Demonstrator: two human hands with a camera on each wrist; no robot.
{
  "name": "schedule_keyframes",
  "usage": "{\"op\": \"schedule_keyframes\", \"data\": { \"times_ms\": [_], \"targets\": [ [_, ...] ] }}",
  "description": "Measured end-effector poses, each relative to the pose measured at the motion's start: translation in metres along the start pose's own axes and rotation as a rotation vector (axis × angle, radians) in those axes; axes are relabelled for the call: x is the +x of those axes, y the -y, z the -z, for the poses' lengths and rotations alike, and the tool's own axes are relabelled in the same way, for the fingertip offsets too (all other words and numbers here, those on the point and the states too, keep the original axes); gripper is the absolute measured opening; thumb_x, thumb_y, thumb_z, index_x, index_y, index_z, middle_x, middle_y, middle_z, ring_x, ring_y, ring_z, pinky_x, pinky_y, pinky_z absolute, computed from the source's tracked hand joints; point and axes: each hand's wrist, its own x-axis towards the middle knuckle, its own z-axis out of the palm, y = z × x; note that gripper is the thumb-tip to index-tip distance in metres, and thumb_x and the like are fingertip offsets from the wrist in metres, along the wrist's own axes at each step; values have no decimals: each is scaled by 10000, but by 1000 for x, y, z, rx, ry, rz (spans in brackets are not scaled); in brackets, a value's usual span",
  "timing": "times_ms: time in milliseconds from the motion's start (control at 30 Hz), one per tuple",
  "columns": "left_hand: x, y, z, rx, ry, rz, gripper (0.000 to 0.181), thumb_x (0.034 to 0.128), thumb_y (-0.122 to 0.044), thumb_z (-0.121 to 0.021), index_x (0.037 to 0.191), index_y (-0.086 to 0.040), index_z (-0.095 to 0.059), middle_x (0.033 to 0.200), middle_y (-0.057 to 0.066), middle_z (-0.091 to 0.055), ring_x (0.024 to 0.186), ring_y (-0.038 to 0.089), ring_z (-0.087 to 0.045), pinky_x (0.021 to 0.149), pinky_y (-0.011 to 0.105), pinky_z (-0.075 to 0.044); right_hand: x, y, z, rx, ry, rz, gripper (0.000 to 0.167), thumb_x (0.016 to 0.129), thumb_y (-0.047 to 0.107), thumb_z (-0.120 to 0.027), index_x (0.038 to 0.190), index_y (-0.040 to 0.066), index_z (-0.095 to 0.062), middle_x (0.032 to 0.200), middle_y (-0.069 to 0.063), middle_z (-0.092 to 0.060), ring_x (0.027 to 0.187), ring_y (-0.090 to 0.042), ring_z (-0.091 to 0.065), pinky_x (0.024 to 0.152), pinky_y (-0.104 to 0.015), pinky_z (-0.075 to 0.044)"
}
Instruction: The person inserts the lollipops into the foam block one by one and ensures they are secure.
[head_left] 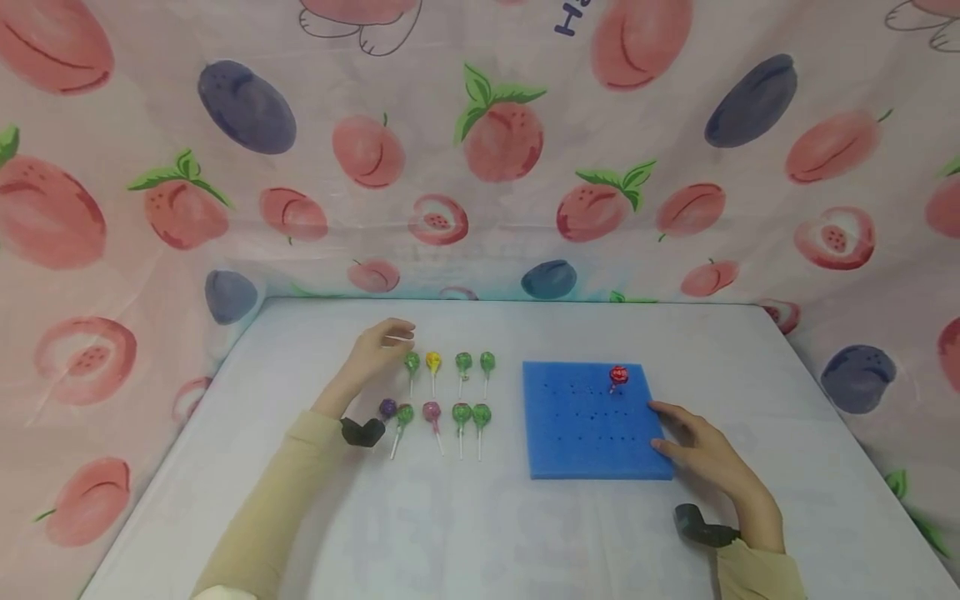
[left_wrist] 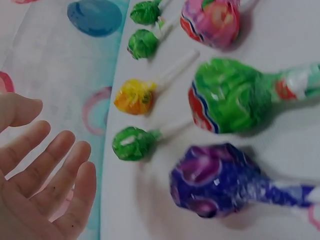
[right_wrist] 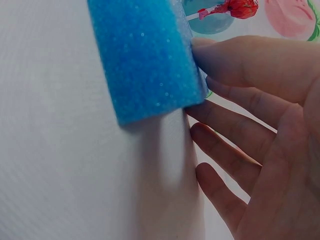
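My left hand hovers beside the far-left green lollipop, fingers loosely extended. In the left wrist view this hand holds nothing and is apart from the lollipops. Near that wrist lies a purple lollipop, large in the left wrist view. A yellow lollipop, a pink one and several green ones lie in two rows. My right hand touches the right edge of a blue foam board with extended fingers. A red lollipop stands in the board's far row of holes.
Everything lies on a white-covered table. A fruit-patterned curtain hangs behind and along both sides. Black wrist devices sit by both wrists. Rows of small holes mark the foam board.
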Motion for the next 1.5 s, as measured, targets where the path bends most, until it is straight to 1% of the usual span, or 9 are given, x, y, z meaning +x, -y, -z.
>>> {"op": "schedule_keyframes", "data": {
  "times_ms": [167,267,500,600,833,967,1033,1300,1500],
  "targets": [
    [3,10,4,-41,11,39,371,923,-111,-582,1275,0,-546,1267,242,-597,1147,418,-590,895,442,-556,0,1,1,0,-2,-1,648,897,294,-659,1434,42,-397,1504,-298,-320,1383,-536,-249,1081,-686,-242],
    [6,15,4,-35,24,64,368,925,-109,-578,1274,3,-543,1269,244,-594,1150,420,-585,871,416,-568,0,2,2,0,-1,2,646,896,288,-659,1433,39,-397,1504,-300,-320,1384,-536,-248,1082,-686,-242],
    [10,26,4,18,64,109,360,935,-123,-568,1280,-23,-540,1286,223,-589,1186,416,-565,954,459,-524,0,2,1,10,5,-7,657,898,293,-658,1439,35,-387,1510,-295,-311,1391,-529,-237,1090,-685,-231],
    [11,31,3,23,86,107,362,939,-133,-570,1285,-30,-539,1304,216,-579,1206,416,-554,973,469,-513,0,1,0,6,2,-10,658,898,297,-658,1440,40,-388,1510,-294,-313,1391,-528,-238,1091,-683,-231],
    [8,31,1,39,138,110,388,927,-141,-588,1304,-62,-545,1326,196,-574,1244,391,-530,1025,514,-463,0,0,0,-1,1,-22,660,895,308,-661,1444,62,-389,1514,-291,-307,1390,-532,-235,1086,-688,-229],
    [8,33,-2,73,163,118,399,916,-156,-610,1305,-83,-555,1327,168,-585,1249,361,-534,1053,502,-441,0,1,0,-9,2,-35,663,895,325,-658,1446,75,-389,1514,-292,-305,1384,-540,-234,1079,-694,-231],
    [8,34,-4,92,174,109,404,916,-152,-601,1311,-80,-551,1335,168,-580,1255,362,-529,1059,496,-437,-1,1,0,-12,0,-34,660,896,323,-656,1445,72,-390,1512,-295,-306,1382,-544,-233,1076,-698,-229],
    [7,30,-5,79,164,109,403,897,-134,-618,1290,-63,-567,1327,175,-585,1260,376,-521,1069,505,-424,-1,1,0,-14,4,-39,665,898,334,-652,1447,69,-385,1513,-290,-309,1382,-544,-233,1074,-701,-228],
    [9,30,-6,103,155,112,407,888,-124,-634,1286,-74,-569,1306,168,-599,1247,369,-527,1054,504,-437,0,2,1,-8,0,-20,656,899,320,-653,1441,58,-391,1509,-289,-320,1384,-537,-241,1077,-694,-233]
  ]
}}
